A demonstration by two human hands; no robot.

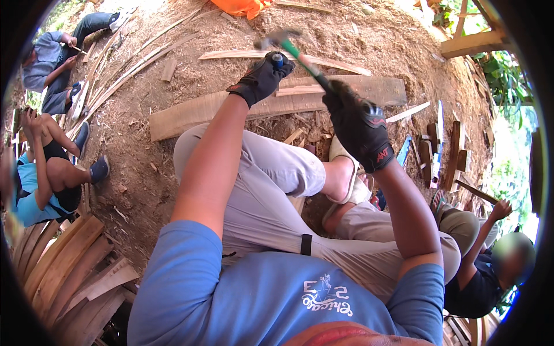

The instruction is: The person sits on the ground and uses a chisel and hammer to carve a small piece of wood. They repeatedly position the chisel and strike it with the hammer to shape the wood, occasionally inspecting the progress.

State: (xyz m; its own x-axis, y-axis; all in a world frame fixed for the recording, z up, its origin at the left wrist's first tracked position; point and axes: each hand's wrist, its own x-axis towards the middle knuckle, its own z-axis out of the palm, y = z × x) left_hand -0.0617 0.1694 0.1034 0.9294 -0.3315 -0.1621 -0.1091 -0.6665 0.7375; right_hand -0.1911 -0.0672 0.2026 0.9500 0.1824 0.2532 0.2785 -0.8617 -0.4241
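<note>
My left hand (261, 81), in a black glove, is closed round a tool with a round blue handle end (277, 59) that points up. Its lower part is hidden by the glove. In my right hand (359, 128), also gloved, is a claw hammer (295, 52) with a green and black handle. The hammer's head is raised, slightly blurred, and apart from the blue end. Below both hands a long, slightly curved wooden plank (187, 117) lies across the ground beyond my knees. A smaller strip of wood (297, 90) rests on it.
Curved boards (69, 265) are piled at lower left. Two people sit at the left; another person (490, 271) at the right holds a stick-like tool. Wood blocks (456, 147) and a long blue-and-white object (440, 138) lie right. Thin strips and an orange sheet (239, 6) lie beyond.
</note>
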